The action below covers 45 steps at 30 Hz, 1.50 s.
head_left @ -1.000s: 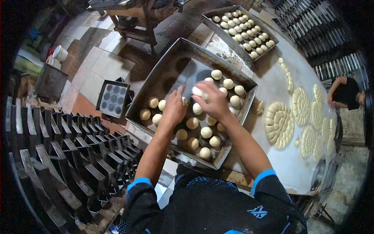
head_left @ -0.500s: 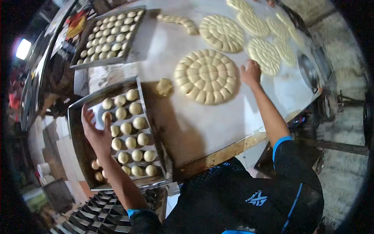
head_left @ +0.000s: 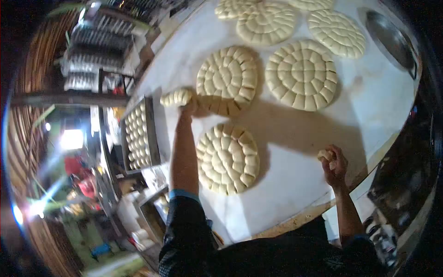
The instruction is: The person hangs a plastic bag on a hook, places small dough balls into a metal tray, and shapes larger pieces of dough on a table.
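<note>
My left hand reaches far over the table, its fingers round the near end of a short strip of scored dough. My right hand, near the table's front edge, has a small lump of dough in its curled fingers. Between my arms lies a round of dough cut into segments. Beyond it is another segmented round, close to my left hand. A third round sits farther right.
More scored rounds lie at the table's far side. A round metal pan rests at the right edge. To the left are a tray of dough balls and, nearer, a partly visible tray. A wooden rim borders the table's front.
The view has swung to the right. My left hand has left the near tray of balls and taken hold of the dough strip. A dough lump now shows in my right hand.
</note>
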Available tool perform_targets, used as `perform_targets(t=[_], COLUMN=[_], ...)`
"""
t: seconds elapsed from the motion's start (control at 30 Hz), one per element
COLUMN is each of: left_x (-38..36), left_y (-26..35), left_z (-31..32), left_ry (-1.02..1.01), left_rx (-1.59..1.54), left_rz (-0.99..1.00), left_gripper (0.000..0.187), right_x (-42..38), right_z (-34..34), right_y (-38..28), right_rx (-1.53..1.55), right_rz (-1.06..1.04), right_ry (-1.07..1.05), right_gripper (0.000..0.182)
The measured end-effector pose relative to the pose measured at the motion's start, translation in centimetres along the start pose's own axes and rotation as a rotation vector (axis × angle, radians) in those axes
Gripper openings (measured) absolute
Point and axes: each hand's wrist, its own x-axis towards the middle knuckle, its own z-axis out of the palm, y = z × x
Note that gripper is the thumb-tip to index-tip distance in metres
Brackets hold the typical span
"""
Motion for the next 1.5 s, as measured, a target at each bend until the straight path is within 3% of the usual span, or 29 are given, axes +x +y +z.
perform_targets(t=[0.07, 0.17, 0.23, 0.3, 0.4, 0.43, 0.47, 0.5, 0.57, 0.6, 0.63, 0.67, 0.7, 0.77, 0.8, 0.83, 0.87, 0.93, 0.97, 1.0, 1.03, 1.07, 1.1, 1.17, 1.2, 1.23, 1.27, 1.37, 1.5], left_x=[-2.5, -5.0, -4.1, -3.5, -13.4, -11.7, -15.9, -21.7, -27.2, -32.5, -36.7, -38.4, -41.0, -47.0, -49.3, -50.8, -51.4, -51.5, -51.1, -50.5, -50.1, -50.7, -51.1, -51.6, -50.2, -49.0, -48.6, -46.7, -47.5], left_y=[2.6, 1.7, -1.9, -7.9, -11.6, -16.7, -17.6, -16.9, -20.4, -19.2, -20.1, -23.6, -26.4, -28.6, -28.6, -28.8, -29.6, -30.9, -31.7, -32.2, -32.5, -31.7, -31.8, -31.4, -32.7, -34.3, -33.1, -25.9, -18.8], left_z=[3.0, 1.7, 0.0, -4.0, -7.8, -8.7, -9.3, -9.8, -9.7, -9.8, -11.1, -9.0, -8.1, -8.4, -10.1, -11.3, -11.6, -12.0, -11.9, -11.6, -11.3, -12.6, -13.0, -12.6, -11.2, -9.7, -10.3, -10.3, -6.0], left_ry=[0.150, 0.139, 0.347, -0.356, -0.216, -0.352, -0.322, 0.044, 0.281, 0.367, 0.236, 0.245, 0.144, 0.006, -0.101, -0.208, -0.202, -0.185, -0.168, -0.123, -0.081, -0.139, -0.127, -0.036, 0.014, 0.051, 0.113, 0.425, 0.011], left_rx=[0.147, -0.199, -0.205, -0.491, -0.424, -0.485, -0.582, -0.453, -0.659, -0.909, -0.776, -0.911, -0.831, -0.849, -0.768, -0.685, -0.709, -0.596, -0.607, -0.516, -0.420, -0.366, -0.387, 0.130, 0.239, 0.358, 0.380, 0.355, 0.145], left_rz=[0.160, -0.096, -0.143, -0.025, 0.091, 0.176, 0.220, 0.286, 0.436, 0.424, 0.564, 0.591, 0.509, 0.435, 0.334, 0.231, 0.207, 0.442, 0.424, 0.522, 0.616, 0.624, 0.602, 0.924, 0.937, 0.944, 0.900, 0.709, 0.478], left_gripper=[0.081, 0.073, 0.059, 0.049, 0.047, 0.048, 0.044, 0.043, 0.037, 0.030, 0.029, 0.028, 0.028, 0.029, 0.028, 0.028, 0.028, 0.028, 0.028, 0.029, 0.029, 0.027, 0.027, 0.023, 0.026, 0.030, 0.036, 0.050, 0.054], right_x=[1.0, 1.4, 1.5, 1.8, 0.9, 0.6, 0.5, 0.7, 0.4, 0.1, -0.4, -1.2, -1.5, -1.4, -3.9, -6.5, -8.6, -12.9, -13.3, -12.8, -11.9, -10.8, -10.4, -9.2, -8.8, -8.7, -7.4, -3.9, -3.5], right_z=[0.3, 1.2, 1.5, 1.5, 1.7, 2.1, 2.5, 2.9, 3.2, 3.7, 4.3, 5.0, 5.8, 6.4, 6.2, 6.7, 7.2, 5.6, 5.4, 5.1, 4.3, 3.4, 2.9, 1.0, -0.6, -1.2, -1.2, 1.3, 9.1], right_y=[-0.1, 0.6, 0.9, 0.2, -1.2, -0.7, 0.2, 0.7, 1.3, 2.0, 1.9, 0.8, 2.3, 7.4, 4.6, 2.9, 3.9, -3.2, -4.3, -4.5, -4.2, -3.7, -2.3, 2.0, 1.1, -0.5, -1.0, -1.2, -2.2], right_rx=[-0.078, -0.128, -0.203, -0.267, -0.349, -0.357, -0.369, -0.377, -0.390, -0.376, -0.362, -0.251, -0.266, 0.123, 0.417, 0.349, 0.257, 0.002, -0.055, -0.064, -0.058, -0.054, -0.073, -0.242, -0.386, -0.523, -0.527, -0.627, -0.445], right_rz=[-0.082, -0.188, -0.244, -0.420, -0.397, -0.421, -0.408, -0.398, -0.481, -0.396, -0.307, -0.212, -0.237, -0.100, 0.177, 0.200, -0.036, 0.069, 0.072, 0.067, 0.041, 0.012, 0.005, -0.342, -0.593, -0.833, -0.841, -0.792, -0.569], right_ry=[0.033, -0.004, -0.036, -0.046, -0.051, -0.048, -0.026, -0.006, 0.003, 0.086, 0.167, 0.251, 0.237, 0.221, -0.066, -0.204, -0.373, -0.684, -0.794, -0.817, -0.632, -0.448, -0.472, -0.304, -0.510, -0.715, -0.748, -0.547, -0.346], right_gripper=[0.028, 0.020, 0.023, 0.027, 0.028, 0.028, 0.026, 0.024, 0.025, 0.027, 0.030, 0.028, 0.028, 0.024, 0.022, 0.018, 0.012, 0.009, 0.009, 0.009, 0.011, 0.013, 0.013, 0.010, 0.008, 0.007, 0.007, 0.015, 0.022])
